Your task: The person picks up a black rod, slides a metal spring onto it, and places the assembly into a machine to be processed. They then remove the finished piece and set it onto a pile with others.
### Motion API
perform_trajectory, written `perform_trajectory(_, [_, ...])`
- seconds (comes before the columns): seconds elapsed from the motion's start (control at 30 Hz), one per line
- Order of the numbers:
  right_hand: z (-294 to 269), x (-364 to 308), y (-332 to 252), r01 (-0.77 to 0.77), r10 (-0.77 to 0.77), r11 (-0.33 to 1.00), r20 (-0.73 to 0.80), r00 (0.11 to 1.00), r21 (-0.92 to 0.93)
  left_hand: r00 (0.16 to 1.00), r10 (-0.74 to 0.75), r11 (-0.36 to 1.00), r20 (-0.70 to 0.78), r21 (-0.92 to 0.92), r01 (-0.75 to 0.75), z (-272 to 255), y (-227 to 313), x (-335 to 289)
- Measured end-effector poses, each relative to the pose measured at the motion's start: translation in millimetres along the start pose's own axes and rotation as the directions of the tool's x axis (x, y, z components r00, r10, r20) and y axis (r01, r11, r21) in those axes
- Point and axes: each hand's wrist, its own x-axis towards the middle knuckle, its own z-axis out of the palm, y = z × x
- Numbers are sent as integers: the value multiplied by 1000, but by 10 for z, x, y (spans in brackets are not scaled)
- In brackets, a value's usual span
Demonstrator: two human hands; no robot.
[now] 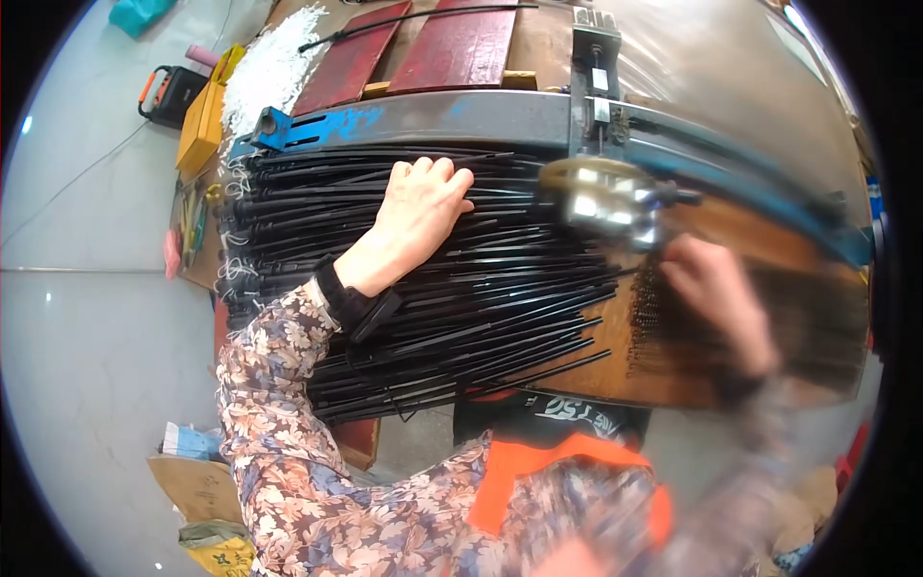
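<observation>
Many thin black rods (500, 306) lie side by side across the bench, with white ties at their left ends. My left hand (421, 207) is closed over the far part of this layer. Its fingers curl round a black rod, though their tips are hidden. To its right, a shiny metal cylinder fixture (608, 204) hangs under a bracket, smeared by motion. My right hand (716, 288) is just right of and nearer than the fixture, so blurred that its fingers cannot be made out. Beneath it sits a dark bundle of thin pieces (663, 332) with coiled ends.
A steel rail (452, 120) with blue ends runs across behind the rods. Farther back lie red boards (457, 53) and a pile of white pieces (272, 72). A yellow box (200, 130) and a black case with an orange handle (171, 96) stand at far left.
</observation>
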Motion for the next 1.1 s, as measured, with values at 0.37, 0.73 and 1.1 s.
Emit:
perform_trajectory(0.37, [61, -154, 155, 129, -139, 990, -240, 961, -58, 988, 112, 960, -103, -247, -135, 46, -82, -48])
perform_trajectory(0.73, [131, -236, 77, 18, -138, 935, -314, 940, -355, 959, 283, 926, -29, -251, -281, -187, -98, -94])
perform_trajectory(1.1, [222, -321, 127, 278, -236, 920, -178, 955, 275, 932, 361, 863, 7, -381, -331, -829, 732, -141])
